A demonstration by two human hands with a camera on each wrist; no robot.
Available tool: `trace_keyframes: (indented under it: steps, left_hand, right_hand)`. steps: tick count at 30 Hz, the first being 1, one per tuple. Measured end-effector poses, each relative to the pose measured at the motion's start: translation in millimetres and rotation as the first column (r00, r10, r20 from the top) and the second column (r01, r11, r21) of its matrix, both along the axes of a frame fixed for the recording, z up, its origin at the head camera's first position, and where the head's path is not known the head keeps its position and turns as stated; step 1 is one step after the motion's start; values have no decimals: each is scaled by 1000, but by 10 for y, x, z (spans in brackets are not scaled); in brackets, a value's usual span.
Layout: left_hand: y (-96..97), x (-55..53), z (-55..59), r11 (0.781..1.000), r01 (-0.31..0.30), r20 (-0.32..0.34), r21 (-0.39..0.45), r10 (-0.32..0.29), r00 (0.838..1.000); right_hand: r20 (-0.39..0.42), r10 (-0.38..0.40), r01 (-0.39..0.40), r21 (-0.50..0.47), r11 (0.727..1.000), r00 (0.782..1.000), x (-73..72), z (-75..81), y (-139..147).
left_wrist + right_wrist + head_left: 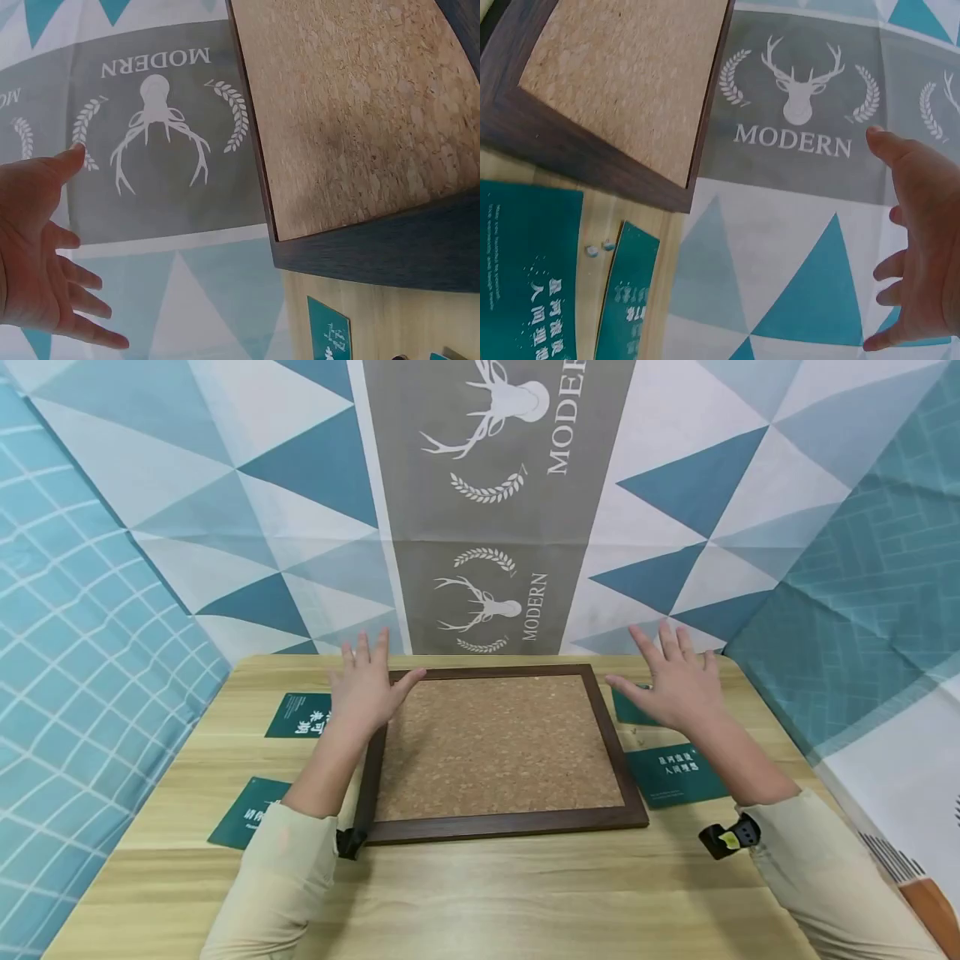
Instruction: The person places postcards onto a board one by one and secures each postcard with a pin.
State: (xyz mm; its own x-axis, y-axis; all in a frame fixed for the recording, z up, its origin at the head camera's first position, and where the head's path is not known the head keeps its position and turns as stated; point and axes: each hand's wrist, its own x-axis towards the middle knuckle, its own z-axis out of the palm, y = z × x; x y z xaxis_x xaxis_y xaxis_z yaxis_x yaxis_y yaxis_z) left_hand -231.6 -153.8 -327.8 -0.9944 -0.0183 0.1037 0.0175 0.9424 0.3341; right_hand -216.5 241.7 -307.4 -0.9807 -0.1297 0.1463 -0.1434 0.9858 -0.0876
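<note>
A cork board (495, 747) in a dark brown wooden frame (510, 823) lies flat in the middle of the table. My left hand (363, 689) is raised by the board's far left corner, fingers spread and holding nothing. On the other side, my right hand (678, 685) hovers beyond the frame's right edge, with its fingers apart and nothing in its grasp. Both palms show in the wrist views, the left hand (34, 251) and right hand (926, 240) well apart from the board there.
Green cards with white writing lie on both sides: an upper left card (294, 714), a lower left card (243, 818), and a right card (675, 785) with another card (628, 710) behind it. Two small pieces (592, 250) sit between the right cards. A patterned cloth (480, 518) hangs behind the table.
</note>
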Motion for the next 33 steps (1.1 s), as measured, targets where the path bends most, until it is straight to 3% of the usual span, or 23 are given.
trace_keyframes:
  steps: [13, 19, 24, 33]
  left_hand:
    - [-77, -7, -89, 995, 36, -129, 91, -24, 991]
    - [-112, -20, -108, 983, 54, -92, 176, -38, 995]
    - [-149, -27, -152, 974, 34, -57, 223, -22, 998]
    - [-230, -35, -282, 959, -8, -22, 285, 14, 1000]
  right_hand:
    - [-32, 22, -23, -57, 998, 999, -19, -95, 140]
    - [-72, 22, -30, -120, 992, 997, -4, -150, 235]
    - [-81, 18, -31, -168, 985, 997, 6, -208, 312]
    - [-41, -13, 5, -205, 979, 999, -7, -319, 430]
